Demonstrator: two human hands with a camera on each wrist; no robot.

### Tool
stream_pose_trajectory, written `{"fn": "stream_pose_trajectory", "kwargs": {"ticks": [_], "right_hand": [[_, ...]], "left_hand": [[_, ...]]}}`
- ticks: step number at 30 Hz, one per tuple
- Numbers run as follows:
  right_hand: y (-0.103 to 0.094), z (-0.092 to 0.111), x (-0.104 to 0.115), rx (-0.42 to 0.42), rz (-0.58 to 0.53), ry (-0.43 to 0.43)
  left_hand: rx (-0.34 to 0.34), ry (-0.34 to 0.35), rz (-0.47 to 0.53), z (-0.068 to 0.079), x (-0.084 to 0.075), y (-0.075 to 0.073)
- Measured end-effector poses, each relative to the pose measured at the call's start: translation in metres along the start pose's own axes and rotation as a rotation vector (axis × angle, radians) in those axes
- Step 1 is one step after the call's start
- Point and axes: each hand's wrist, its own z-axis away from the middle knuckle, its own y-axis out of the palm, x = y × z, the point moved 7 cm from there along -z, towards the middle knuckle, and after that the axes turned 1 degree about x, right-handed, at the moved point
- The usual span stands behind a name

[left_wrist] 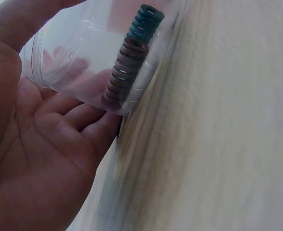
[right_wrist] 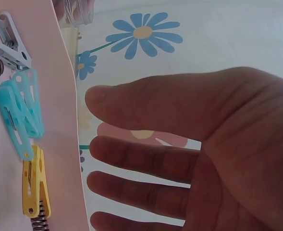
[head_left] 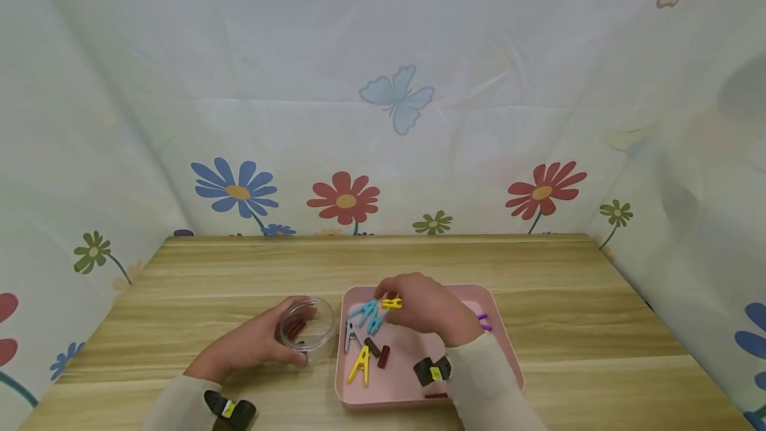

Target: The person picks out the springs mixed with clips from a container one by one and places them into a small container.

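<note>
My left hand (head_left: 263, 338) grips a clear round plastic jar (left_wrist: 91, 57) at its side, thumb and fingers curled around it. A teal coil spring (left_wrist: 145, 24) and a dark red one (left_wrist: 126, 72) show inside the jar. Over the far part of a pink tray (head_left: 407, 378) is my right hand (head_left: 421, 301), its fingers extended and nothing between them in the right wrist view. Nearest to it lie a yellow clothespin (right_wrist: 35, 183) and light blue clothespins (right_wrist: 14, 115). A spring (right_wrist: 40, 223) pokes out beneath the yellow one.
In the tray's left part lie a grey clothespin (head_left: 352, 334), another yellow clothespin (head_left: 361, 366), a dark spring (head_left: 372, 347) and a dark red spring (head_left: 383, 356). A purple clothespin (head_left: 483, 322) shows at the tray's right side. Flowered cloth (head_left: 455, 171) hangs behind the wooden table (head_left: 263, 265).
</note>
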Motion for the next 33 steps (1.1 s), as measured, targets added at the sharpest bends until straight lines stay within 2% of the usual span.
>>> {"fn": "stream_pose_trajectory", "kwargs": {"ticks": [14,33], "right_hand": [[-0.007,0.002,-0.010,-0.033,-0.015,0.043],[-0.008,-0.004,-0.026,-0.077,0.028,0.098]], "left_hand": [[-0.004,-0.014,0.008,-0.001,0.000,0.000],[0.002,-0.007,0.005,0.001,-0.003,0.000]]}}
